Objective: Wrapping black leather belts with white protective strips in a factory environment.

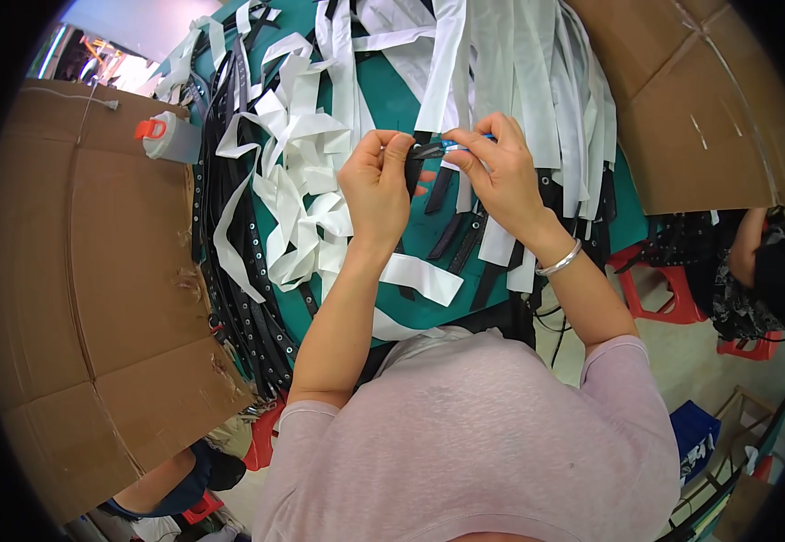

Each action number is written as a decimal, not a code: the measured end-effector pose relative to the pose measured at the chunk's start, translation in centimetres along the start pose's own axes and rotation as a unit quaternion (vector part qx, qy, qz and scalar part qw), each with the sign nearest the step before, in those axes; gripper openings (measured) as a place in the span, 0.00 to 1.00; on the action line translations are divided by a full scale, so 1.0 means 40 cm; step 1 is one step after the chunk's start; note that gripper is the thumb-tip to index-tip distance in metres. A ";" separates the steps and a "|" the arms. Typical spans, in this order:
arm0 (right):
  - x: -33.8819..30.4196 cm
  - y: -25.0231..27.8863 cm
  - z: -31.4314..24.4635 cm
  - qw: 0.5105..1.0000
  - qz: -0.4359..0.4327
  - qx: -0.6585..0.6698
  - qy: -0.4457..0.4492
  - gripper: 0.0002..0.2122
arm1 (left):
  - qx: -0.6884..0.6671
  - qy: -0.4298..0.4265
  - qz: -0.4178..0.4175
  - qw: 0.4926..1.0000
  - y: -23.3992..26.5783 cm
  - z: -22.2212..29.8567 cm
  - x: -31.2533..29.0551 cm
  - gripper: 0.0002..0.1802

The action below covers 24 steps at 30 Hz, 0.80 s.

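My left hand pinches the end of a black strap between thumb and fingers above the green table. In my right hand is a small pair of thread snips with a blue handle, gripped between thumb and fingers. The dark blades point left and meet the strap end beside my left thumb. Whether they are cutting cannot be made out. White strips cover black straps behind and below the hands. A loose white strip lies beneath my left wrist.
A heap of white strips and a bundle of black eyelet straps lie left on the green table. Cardboard walls flank it. A white jug with an orange cap stands at left. Other people sit near red stools.
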State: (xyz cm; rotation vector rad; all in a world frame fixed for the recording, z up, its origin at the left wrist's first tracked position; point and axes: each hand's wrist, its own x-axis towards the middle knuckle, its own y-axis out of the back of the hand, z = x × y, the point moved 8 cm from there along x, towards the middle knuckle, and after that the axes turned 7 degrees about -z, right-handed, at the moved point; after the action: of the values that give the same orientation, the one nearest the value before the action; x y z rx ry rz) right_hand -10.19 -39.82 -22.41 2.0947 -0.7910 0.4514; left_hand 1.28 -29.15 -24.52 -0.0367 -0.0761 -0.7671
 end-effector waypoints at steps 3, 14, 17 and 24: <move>-0.002 0.006 0.007 1.000 -0.002 -0.003 -0.010 0.09 | 0.007 0.001 -0.018 1.000 -0.011 -0.008 0.005 0.12; -0.207 0.229 0.099 0.935 0.280 -0.031 -0.215 0.09 | 0.214 -0.100 -0.212 0.948 -0.054 -0.019 -0.068 0.20; -0.386 0.355 0.239 0.878 0.282 -0.175 -0.344 0.12 | 0.235 -0.052 -0.321 0.916 -0.047 -0.011 -0.132 0.19; -0.404 0.338 0.393 0.869 0.117 -0.385 -0.287 0.15 | 0.368 -0.038 0.042 0.928 0.281 -0.036 -0.237 0.16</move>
State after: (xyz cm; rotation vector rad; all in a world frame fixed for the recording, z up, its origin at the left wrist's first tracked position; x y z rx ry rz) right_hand -30.64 -52.58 -32.90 1.3599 -1.3148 -0.3660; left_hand 2.37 -14.60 -26.79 0.6434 -0.4313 -0.6114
